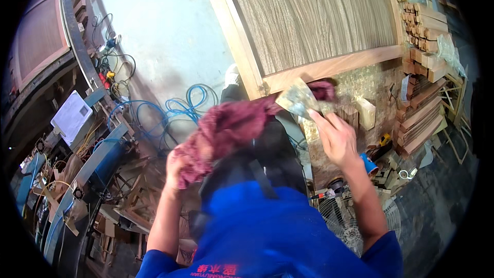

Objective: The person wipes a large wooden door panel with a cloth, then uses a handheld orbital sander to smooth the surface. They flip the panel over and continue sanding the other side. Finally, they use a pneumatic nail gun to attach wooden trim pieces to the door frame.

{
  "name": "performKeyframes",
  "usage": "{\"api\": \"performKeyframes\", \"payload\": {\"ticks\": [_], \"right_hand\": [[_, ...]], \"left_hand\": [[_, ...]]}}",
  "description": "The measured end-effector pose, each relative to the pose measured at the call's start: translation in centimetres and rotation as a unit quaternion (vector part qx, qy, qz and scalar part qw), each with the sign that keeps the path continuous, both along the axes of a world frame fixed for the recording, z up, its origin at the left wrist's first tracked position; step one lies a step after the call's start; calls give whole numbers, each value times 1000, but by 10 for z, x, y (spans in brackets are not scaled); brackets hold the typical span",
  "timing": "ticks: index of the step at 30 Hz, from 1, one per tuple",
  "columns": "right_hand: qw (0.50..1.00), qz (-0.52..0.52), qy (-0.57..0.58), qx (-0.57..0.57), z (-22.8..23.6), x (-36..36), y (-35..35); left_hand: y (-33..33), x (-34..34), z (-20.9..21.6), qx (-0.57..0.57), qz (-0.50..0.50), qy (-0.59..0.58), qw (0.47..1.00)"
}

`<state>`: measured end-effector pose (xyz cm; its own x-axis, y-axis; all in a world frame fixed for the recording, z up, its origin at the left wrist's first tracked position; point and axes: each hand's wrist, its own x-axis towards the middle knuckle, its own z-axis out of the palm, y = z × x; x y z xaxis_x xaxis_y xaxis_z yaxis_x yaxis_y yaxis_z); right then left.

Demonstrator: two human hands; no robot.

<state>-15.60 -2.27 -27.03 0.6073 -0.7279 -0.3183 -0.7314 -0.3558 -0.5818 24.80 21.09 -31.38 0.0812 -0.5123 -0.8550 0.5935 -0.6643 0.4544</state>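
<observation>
Crumpled maroon rag [226, 131], bunched and blurred, gripped in the left hand [177, 167] and trailing up to the right as far as the putty knife [298, 100]; the knife's broad flat blade, smeared with pale filler, is pinched in the right hand [334, 136] just below the wooden door panel's [309, 20] lower frame rail

Woodworking workshop: stacked timber offcuts [423, 25], veneered panel [309, 15].
</observation>
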Motion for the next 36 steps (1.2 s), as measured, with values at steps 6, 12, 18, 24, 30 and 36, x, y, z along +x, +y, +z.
{"api": "performKeyframes", "payload": {"ticks": [6,12,18,24,30,36], "right_hand": [[991,135,10,15,-11,25,-24],[976,210,45,28,-9,49,0],[965,175,184,-68,16,25,-2],[986,103,61,-113,-15,34,19],[974,97,177,-103,35,-3,25],[989,-12,121,-87,-26,32,36]], "left_hand": [[-37,12,31,-51,67,-7,996],[-40,4,14,-62,15,-65,996],[-13,-7,23,-151,-14,-165,975],[23,-42,25,-122,-1,-128,984],[61,-65,34,-155,36,-105,982],[58,-77,34,-147,15,-134,980]]}}
